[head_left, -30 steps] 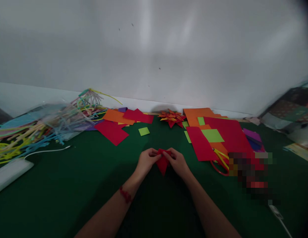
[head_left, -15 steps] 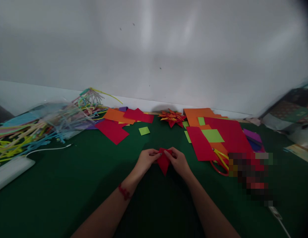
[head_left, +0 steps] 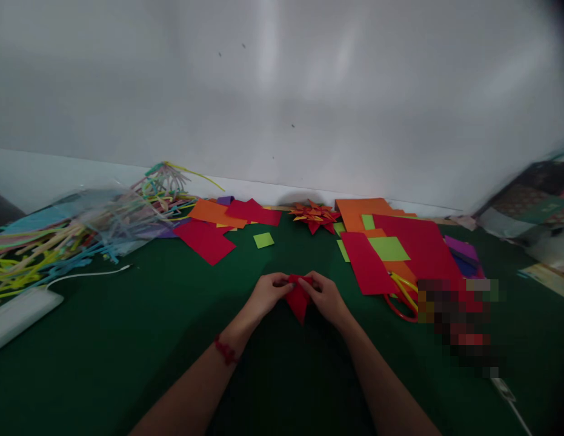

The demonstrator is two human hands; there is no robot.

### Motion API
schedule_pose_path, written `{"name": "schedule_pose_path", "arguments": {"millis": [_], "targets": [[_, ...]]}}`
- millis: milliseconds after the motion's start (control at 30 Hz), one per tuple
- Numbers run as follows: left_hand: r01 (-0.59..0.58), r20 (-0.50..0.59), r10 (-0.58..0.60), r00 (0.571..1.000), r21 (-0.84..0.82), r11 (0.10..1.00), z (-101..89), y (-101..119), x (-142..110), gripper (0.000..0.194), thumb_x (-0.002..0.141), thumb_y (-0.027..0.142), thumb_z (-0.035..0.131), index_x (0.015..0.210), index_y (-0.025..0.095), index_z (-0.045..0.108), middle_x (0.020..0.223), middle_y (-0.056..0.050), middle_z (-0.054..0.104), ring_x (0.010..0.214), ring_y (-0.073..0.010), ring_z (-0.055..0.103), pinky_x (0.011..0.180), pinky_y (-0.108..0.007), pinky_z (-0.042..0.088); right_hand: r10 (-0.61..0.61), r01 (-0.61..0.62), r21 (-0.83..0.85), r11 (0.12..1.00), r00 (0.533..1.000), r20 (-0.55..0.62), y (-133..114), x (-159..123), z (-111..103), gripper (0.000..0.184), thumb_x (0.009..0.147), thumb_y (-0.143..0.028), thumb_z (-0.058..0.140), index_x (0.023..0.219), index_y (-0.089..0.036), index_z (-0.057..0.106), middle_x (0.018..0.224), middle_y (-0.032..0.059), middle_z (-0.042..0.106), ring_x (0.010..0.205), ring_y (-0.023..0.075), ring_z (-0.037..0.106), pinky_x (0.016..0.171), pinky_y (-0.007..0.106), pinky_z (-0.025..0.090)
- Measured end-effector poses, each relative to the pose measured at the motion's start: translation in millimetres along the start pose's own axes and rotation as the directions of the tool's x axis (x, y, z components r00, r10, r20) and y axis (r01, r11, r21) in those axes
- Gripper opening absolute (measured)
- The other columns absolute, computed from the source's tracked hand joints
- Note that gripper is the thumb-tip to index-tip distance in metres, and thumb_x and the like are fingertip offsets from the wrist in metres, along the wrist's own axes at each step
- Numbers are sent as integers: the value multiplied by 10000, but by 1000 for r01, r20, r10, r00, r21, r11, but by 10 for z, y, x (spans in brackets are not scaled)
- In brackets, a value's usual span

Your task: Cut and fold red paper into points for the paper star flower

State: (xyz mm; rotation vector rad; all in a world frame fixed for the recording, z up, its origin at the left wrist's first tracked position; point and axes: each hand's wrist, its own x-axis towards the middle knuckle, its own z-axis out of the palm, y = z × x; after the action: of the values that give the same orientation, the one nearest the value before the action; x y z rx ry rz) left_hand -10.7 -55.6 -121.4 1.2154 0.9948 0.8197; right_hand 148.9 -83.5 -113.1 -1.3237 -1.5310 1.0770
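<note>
Between my two hands is a small piece of red folded paper, its pointed end hanging down toward me. My left hand pinches its upper left edge, with a red bracelet on that wrist. My right hand grips the upper right part, fingers and thumb closed on it. Beyond them, at the back of the green table, stands a star-shaped paper flower in red and orange. A small light green paper square lies flat a little past my left hand.
Red paper sheets and an orange sheet lie back left, beside bundled pipe cleaners in clear plastic. To the right are more coloured sheets, scissors and a pixelated patch. A white power strip sits far left.
The fingers of both hands have shifted slightly along the top of the red paper, and its tip sits a bit lower. Everything else stays in place.
</note>
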Motion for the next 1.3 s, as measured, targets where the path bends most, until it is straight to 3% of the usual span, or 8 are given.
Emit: {"name": "schedule_pose_path", "arguments": {"millis": [200, 400, 533, 800, 1033, 1300], "targets": [[11, -58, -12, 998, -9, 1000, 14, -54, 21, 116, 646, 233, 647, 689, 133, 609, 625, -21, 632, 585, -143, 584, 574, -241, 422, 29, -31, 51, 998, 999, 42, -4, -3, 5, 251, 777, -433, 499, 702, -193, 510, 560, -44, 481, 498, 99, 444, 451, 207, 312], [21, -124, -25, 992, -29, 999, 54, -78, 10, 118, 635, 238, 649, 673, 141, 593, 633, -19, 624, 591, -146, 582, 579, -253, 419, 40, -44, 70, 997, 998, 52, 4, -13, 21, 251, 787, -433, 489, 714, -193, 501, 563, -46, 475, 500, 98, 438, 451, 206, 308], [26, -109, -31, 994, -41, 999, 55, -78, 10, 116, 641, 234, 648, 665, 139, 585, 630, -13, 614, 586, -134, 573, 582, -244, 418, 47, -53, 97, 994, 997, 63, 28, -7, 9, 252, 783, -437, 496, 729, -192, 512, 561, -44, 478, 490, 98, 434, 444, 209, 308], [45, 30, -43, 999, -69, 997, 11, -64, 19, 219, 646, 311, 654, 748, 121, 617, 704, -37, 634, 644, -154, 590, 640, -276, 440, 63, -68, 96, 993, 996, 58, 101, 22, -32, 255, 776, -437, 507, 729, -187, 511, 575, -39, 502, 489, 93, 437, 441, 203, 304], [40, -15, -41, 999, -65, 997, 22, -113, 36, 186, 650, 288, 641, 717, 118, 607, 664, -31, 617, 609, -141, 576, 614, -265, 435, 39, -40, 28, 999, 998, 54, 53, 2, -23, 255, 788, -433, 495, 722, -188, 508, 561, -43, 471, 500, 95, 432, 448, 206, 306], [33, -80, -35, 996, -19, 999, 31, -98, 28, 163, 641, 275, 641, 680, 122, 598, 627, -27, 613, 580, -142, 575, 580, -258, 426, 51, -56, 66, 996, 996, 78, 68, -1, 8, 257, 794, -443, 482, 744, -192, 504, 575, -41, 487, 501, 99, 452, 451, 208, 331]]}}
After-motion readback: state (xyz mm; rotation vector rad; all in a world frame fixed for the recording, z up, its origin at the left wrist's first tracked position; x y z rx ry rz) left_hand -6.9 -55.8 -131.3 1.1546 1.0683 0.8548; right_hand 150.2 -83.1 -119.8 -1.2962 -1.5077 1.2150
